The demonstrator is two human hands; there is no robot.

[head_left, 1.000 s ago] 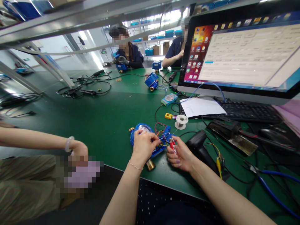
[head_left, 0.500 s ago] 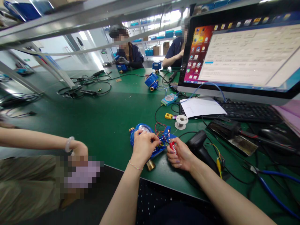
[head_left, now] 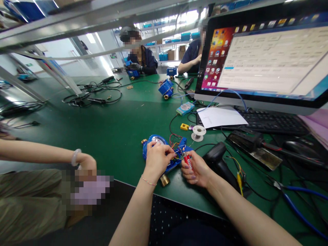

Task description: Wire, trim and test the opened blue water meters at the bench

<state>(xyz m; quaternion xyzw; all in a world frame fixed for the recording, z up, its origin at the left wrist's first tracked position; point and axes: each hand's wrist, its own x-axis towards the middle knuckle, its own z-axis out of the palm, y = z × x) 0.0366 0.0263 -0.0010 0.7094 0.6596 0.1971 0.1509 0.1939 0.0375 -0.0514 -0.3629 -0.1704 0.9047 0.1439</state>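
Observation:
A blue water meter [head_left: 146,152] with brass fittings lies on the green table, its thin coloured wires [head_left: 176,146] loose at the right side. My left hand [head_left: 158,157] rests over the meter, thumb and forefinger closed on a wire whose end points right. My right hand [head_left: 196,171] is wrapped round a red lighter [head_left: 188,161], held upright. A small flame shows at the lighter's top, close by the wires. The fingers of my left hand hide part of the meter.
Right of my hands lie a black barcode scanner [head_left: 217,160], blue-handled pliers [head_left: 289,198] and a soldering stand [head_left: 256,147]. Behind are a solder spool [head_left: 198,133], paper [head_left: 221,117] and a monitor [head_left: 261,61]. A seated person's arm [head_left: 51,153] is at left; two people sit across the table.
My right hand has shifted slightly left, bringing the lighter and its flame closer to the wires. The flame looks smaller. My left hand has stayed in place.

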